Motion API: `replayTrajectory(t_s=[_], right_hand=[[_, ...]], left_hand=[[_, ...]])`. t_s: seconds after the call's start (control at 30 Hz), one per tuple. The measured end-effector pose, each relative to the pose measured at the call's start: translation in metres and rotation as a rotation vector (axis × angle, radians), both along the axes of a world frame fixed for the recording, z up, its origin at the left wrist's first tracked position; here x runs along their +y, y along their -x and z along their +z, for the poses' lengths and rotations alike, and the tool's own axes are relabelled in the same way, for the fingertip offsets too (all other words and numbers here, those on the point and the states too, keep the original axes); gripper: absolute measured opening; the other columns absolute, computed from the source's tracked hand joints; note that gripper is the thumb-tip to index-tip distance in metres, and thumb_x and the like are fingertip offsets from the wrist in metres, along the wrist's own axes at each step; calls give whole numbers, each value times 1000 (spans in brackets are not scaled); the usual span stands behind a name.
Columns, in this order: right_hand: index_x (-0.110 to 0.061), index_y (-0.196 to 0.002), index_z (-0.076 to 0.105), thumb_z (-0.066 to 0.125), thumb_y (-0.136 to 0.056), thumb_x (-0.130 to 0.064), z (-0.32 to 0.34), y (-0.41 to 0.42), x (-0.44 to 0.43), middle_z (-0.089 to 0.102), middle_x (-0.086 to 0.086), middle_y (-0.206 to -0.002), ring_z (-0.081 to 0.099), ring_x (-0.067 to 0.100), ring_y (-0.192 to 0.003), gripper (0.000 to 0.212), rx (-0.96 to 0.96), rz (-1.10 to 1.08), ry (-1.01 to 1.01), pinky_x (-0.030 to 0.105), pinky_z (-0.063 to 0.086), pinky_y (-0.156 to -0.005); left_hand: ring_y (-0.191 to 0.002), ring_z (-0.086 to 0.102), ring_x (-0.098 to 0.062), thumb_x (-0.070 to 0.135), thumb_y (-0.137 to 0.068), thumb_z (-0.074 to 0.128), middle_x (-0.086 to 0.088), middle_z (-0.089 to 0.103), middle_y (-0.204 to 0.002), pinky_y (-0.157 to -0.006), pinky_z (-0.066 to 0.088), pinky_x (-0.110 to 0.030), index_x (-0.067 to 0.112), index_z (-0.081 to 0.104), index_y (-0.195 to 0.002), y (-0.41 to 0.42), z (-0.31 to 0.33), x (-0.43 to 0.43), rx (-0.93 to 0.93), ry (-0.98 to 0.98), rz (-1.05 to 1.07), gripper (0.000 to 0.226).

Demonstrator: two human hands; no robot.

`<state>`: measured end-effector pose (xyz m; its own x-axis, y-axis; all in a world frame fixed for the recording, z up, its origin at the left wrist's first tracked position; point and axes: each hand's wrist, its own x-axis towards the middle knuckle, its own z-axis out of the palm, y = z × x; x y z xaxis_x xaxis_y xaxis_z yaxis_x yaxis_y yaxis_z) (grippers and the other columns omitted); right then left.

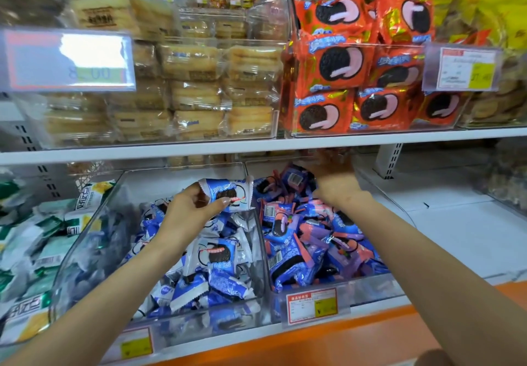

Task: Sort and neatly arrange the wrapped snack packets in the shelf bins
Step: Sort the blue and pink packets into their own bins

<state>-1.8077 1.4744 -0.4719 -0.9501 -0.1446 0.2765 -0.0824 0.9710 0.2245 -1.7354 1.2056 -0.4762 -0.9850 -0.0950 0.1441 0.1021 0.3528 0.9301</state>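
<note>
Pinching a white packet (228,194) over its matching bin (85,248) for sorting, the left hand (185,211) leads; the right hand's (335,187) grip among pink packets (299,240) is unclear.

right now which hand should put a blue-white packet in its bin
Left: the left hand pinches the blue-white packet above the blue-white bin; the right hand reaches into the blue-pink bin.
</note>
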Motion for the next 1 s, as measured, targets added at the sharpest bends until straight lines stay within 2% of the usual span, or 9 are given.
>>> replayTrajectory(t_s=[0.13,0.2,0.3,0.37,0.47,0.67,0.73,0.87,1.0], right_hand=[[-26,-147,26,64,-83,-31,4,2,2,11,1,-157,9,24,-144,75,-116,117,-25,44,4,-115],[-25,-147,28,68,-80,-43,7,5,-10,18,-1,-156,13,21,-143,80,-150,244,32,38,7,-115],[-26,-146,30,65,-82,-45,7,13,-33,26,-3,-153,23,20,-140,75,-146,350,42,40,8,-116],[-27,-147,26,62,-85,-44,1,17,-47,28,-3,-152,28,20,-139,74,-188,373,-28,44,3,-116],[-29,-148,22,59,-86,-50,-7,23,-53,27,2,-153,29,25,-137,76,-281,319,-29,45,13,-113],[-26,-126,56,64,-81,-50,-8,25,-41,42,2,-137,39,26,-125,51,-232,351,78,38,26,-105],[-26,-127,56,64,-83,-46,-7,24,-36,47,-2,-139,42,22,-125,49,-269,376,114,35,28,-105],[-28,-128,55,58,-89,-40,1,16,-21,59,0,-126,54,23,-114,41,-219,365,172,25,36,-87],[-25,-123,59,54,-90,-45,4,10,-12,60,4,-124,51,25,-118,39,-161,251,134,31,30,-99]], left_hand=[[-101,58,-39,27,-80,73,-27,61,-108,-91,46,-49,-5,58,-103,2,-2,-2,-10,-3,0,42],[-102,59,-38,28,-79,73,-25,62,-108,-91,46,-49,-4,58,-104,3,-2,-1,-16,-3,1,43],[-102,58,-40,27,-79,73,-26,62,-108,-91,46,-50,-5,57,-105,5,-3,-1,-21,-2,7,44],[-101,59,-38,27,-80,73,-25,62,-107,-91,46,-50,-3,59,-103,5,-3,-1,-18,5,6,41],[-100,60,-38,25,-80,72,-26,62,-107,-91,46,-49,-1,60,-101,5,-3,-1,-6,7,3,35],[-95,59,-38,23,-81,71,-30,60,-108,-83,45,-41,-5,58,-100,4,-3,-1,-8,9,-10,36],[-95,59,-36,23,-81,71,-27,61,-104,-84,44,-39,-2,59,-99,2,-3,-1,-7,6,-16,33],[-100,61,-36,21,-82,70,-24,64,-105,-86,45,-40,6,61,-93,0,0,-4,-14,-18,-17,20],[-92,62,-30,19,-83,69,-17,65,-98,-82,45,-36,11,60,-91,0,0,-7,-13,-21,6,14]])
